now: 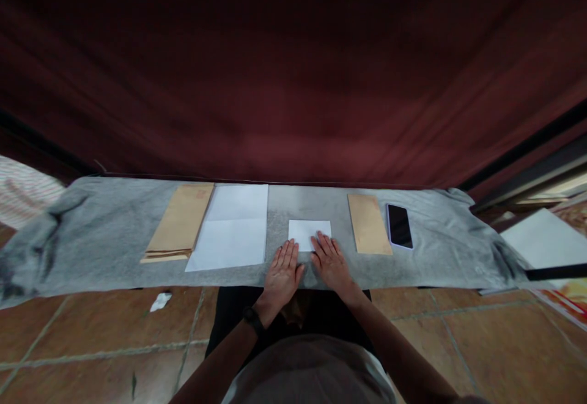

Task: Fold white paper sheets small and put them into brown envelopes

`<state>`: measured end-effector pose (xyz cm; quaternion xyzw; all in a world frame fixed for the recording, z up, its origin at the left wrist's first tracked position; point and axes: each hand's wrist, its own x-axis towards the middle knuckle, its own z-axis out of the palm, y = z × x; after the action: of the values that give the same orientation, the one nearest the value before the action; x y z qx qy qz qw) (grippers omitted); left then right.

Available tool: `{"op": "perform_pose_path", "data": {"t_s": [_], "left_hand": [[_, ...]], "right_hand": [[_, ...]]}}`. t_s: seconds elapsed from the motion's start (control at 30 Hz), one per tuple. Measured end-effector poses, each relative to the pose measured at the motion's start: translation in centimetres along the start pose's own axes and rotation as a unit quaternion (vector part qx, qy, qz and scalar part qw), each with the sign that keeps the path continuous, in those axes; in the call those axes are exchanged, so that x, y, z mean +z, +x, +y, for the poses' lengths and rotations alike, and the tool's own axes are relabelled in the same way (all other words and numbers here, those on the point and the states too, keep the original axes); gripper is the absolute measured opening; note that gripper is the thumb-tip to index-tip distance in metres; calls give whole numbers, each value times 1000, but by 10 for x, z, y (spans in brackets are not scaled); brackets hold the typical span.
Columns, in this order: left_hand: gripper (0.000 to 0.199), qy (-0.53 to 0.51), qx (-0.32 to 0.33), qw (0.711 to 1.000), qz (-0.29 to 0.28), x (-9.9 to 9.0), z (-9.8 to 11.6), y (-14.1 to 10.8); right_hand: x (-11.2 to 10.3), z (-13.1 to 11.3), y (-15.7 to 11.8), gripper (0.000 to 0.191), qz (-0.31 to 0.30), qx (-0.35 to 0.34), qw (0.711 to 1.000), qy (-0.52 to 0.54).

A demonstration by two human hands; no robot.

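Smooth paper sheet (304,231), matt cloth (110,227), glossy phone screen (400,227)

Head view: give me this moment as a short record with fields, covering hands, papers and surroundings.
Left hand: flat, fingertips at the near left corner of the small white paper
Right hand: flat, fingers over that paper's near right part
Left side: large white paper, creased across; brown paper stack beyond it
Right side: single brown paper piece, then phone, screen dark
Surface: grey cloth
Floor: tiles, white scrap
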<state>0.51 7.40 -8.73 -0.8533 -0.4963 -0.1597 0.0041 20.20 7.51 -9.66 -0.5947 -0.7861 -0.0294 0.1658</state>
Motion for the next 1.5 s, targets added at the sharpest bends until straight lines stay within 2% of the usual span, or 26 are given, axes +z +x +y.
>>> {"op": "perform_pose_path", "data": {"t_s": [0.13, 0.33, 0.57, 0.83, 1.13, 1.27, 1.5], "left_hand": [[58, -3, -23, 1000, -8, 1, 6, 6], [61, -27, 10, 999, -28, 8, 20, 35], [61, -13, -10, 999, -36, 8, 9, 33], [58, -6, -23, 999, -35, 9, 12, 30], [55, -28, -25, 998, -42, 14, 14, 61], [59, -25, -66, 997, -34, 21, 10, 67], [63, -8, -119, 993, -22, 25, 6, 60]], "right_hand": [[-5, 4, -4, 51, -13, 11, 1000, -2], [-8, 1, -3, 54, -38, 14, 999, -13], [-6, 3, -1, 49, -32, 19, 999, -3], [2, 4, 36, 49, -34, 53, 998, 29], [12, 2, 36, 54, -51, 56, 997, -28], [12, 0, 35, 55, -20, 60, 997, -33], [15, 1, 32, 53, 2, 54, 998, -25]]}}
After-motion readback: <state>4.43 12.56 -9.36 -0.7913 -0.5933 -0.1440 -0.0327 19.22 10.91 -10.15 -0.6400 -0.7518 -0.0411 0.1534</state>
